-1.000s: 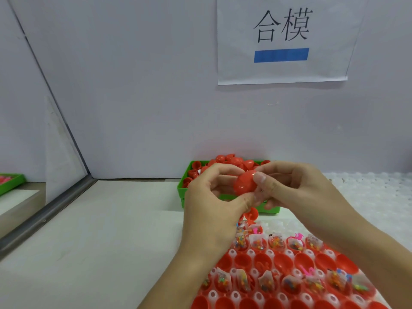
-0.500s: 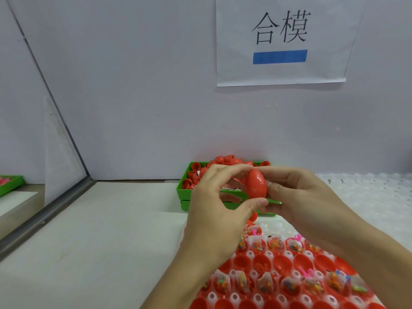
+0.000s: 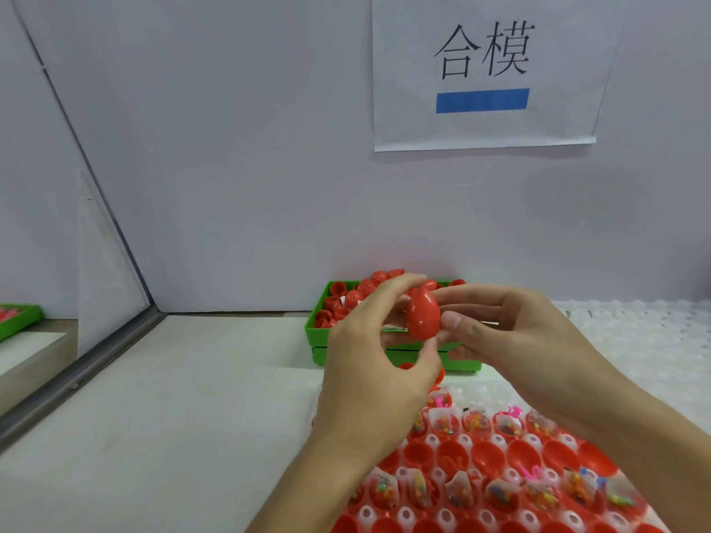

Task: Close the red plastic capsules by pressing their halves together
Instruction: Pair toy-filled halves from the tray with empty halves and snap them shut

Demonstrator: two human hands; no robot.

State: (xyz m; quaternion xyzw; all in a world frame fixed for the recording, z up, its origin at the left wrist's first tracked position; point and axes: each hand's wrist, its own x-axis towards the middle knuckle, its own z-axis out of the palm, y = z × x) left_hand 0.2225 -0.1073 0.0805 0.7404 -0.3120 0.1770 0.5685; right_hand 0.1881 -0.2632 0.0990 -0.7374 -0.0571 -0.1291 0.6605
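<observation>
A red egg-shaped capsule (image 3: 423,316) stands upright in the air in front of me, its two halves together. My left hand (image 3: 379,363) pinches it top and bottom between fingers and thumb. My right hand (image 3: 511,336) holds its right side, thumb pressed against the shell. Below the hands a white holder tray (image 3: 442,517) carries several open red capsule halves (image 3: 521,455), many with small bagged toys inside. Behind the hands a green bin (image 3: 319,332) is heaped with loose red halves (image 3: 346,302).
A grey wall with a paper sign (image 3: 484,71) rises at the back. A white textured sheet (image 3: 635,332) covers the table at the right. A metal rail (image 3: 77,378) runs along the left edge, with another green tray (image 3: 19,319) beyond it.
The capsule has turned from lying sideways to standing upright between my fingers, and both hands have shifted slightly to the right and up.
</observation>
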